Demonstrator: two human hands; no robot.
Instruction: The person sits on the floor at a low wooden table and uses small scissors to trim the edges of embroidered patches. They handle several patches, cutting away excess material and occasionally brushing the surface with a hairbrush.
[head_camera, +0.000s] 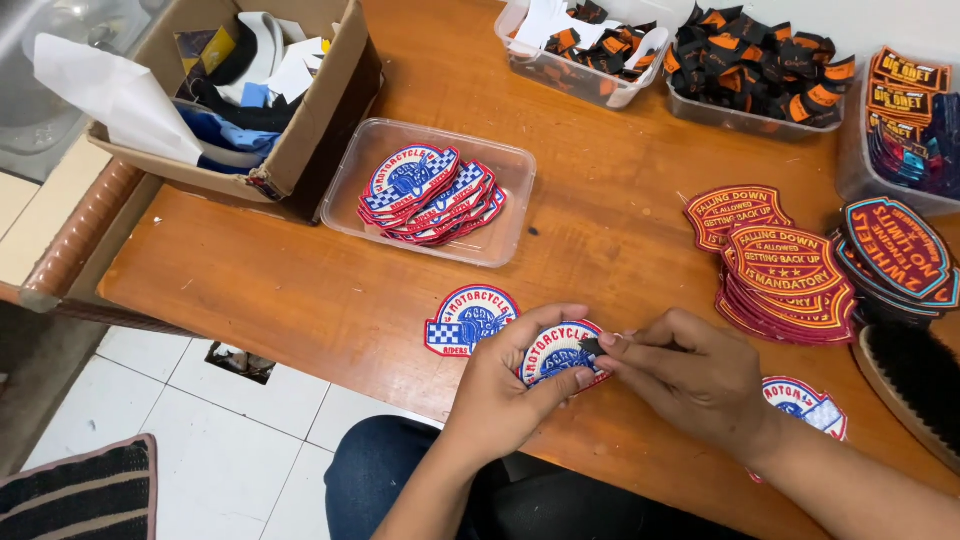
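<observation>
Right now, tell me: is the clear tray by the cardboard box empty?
No, the clear tray beside the cardboard box holds a stack of round blue, white and red patches.

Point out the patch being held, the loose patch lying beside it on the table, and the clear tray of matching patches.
held patch (556, 352), head view, its blue centre between both hands.
loose patch (470, 319), head view, its middle.
clear tray (512, 215), head view, its right wall.

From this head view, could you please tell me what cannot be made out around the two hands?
- Round blue-and-white embroidered patch: the left hand covers its lower part.
- Small dark tool: the right hand hides most of it.
- Patch beside the right wrist: half covered.
- Wooden bristle brush: cut off by the right edge.
</observation>
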